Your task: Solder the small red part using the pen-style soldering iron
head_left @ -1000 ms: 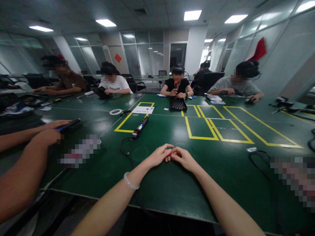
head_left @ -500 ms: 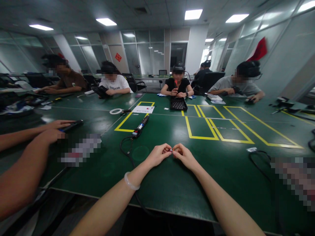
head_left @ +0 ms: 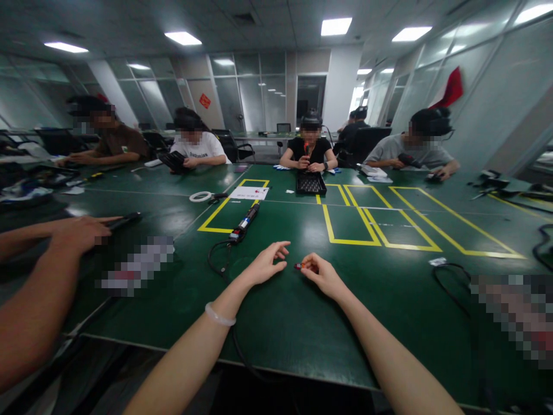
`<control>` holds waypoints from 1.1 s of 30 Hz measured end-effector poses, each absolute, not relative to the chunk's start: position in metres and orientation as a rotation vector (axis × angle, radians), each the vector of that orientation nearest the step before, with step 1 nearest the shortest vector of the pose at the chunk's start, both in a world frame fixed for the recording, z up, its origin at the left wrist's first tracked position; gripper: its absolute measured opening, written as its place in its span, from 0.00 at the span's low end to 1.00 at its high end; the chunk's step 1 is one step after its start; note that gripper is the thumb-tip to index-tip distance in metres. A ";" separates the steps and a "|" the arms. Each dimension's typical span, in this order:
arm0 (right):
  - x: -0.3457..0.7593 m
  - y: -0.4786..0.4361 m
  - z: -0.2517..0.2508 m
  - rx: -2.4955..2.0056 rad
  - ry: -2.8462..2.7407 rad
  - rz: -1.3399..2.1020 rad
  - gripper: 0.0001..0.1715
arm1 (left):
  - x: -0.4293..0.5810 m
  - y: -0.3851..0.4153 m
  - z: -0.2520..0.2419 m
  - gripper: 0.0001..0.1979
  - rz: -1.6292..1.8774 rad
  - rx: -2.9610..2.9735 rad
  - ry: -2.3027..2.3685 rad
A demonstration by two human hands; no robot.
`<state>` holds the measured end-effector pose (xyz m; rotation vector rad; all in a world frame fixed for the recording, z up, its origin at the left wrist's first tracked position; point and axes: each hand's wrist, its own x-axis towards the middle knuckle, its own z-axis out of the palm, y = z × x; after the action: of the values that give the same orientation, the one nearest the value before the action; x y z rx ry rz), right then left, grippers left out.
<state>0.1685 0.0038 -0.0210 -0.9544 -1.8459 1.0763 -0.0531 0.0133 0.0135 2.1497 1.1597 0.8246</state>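
Over the green table (head_left: 276, 328), my right hand (head_left: 320, 274) pinches a small red and orange piece (head_left: 298, 266) between thumb and fingertips. One end of the piece sticks out to the left; it is too small to name. My left hand (head_left: 265, 264) is just left of it, with nothing in it and its fingers spread apart, not touching the piece. Beyond my left hand lies a corded electric screwdriver (head_left: 245, 222), black and silver, partly over the yellow tape frame. Its dark cable (head_left: 211, 259) runs back under my left forearm.
A paper sign (head_left: 249, 193) and a white ring-shaped coil (head_left: 201, 197) lie ahead. Yellow tape frames (head_left: 354, 241) mark the right side. A black tray (head_left: 311, 184) stands before a person opposite. At left, another person's hand (head_left: 82, 233) rests on the table; more co-workers sit across.
My left hand has let go of the small red piece and moved left, its fingers opening. The piece stays in my right hand. The whole view has shifted slightly.
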 end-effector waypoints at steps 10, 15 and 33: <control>0.171 0.003 -0.020 -0.993 -1.868 1.059 0.09 | -0.170 0.089 0.024 0.45 0.303 2.087 2.410; 0.173 0.001 -0.019 -1.003 -1.876 1.054 0.08 | -0.194 0.112 0.012 0.42 0.000 1.987 2.266; 0.168 0.001 -0.019 -0.999 -1.863 1.025 0.07 | -0.075 0.035 0.009 0.29 0.207 2.280 2.117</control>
<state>0.1684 0.0007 -0.0188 -0.9993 -1.8629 1.0248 -0.0751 0.0348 0.0086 2.2796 2.1166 0.2066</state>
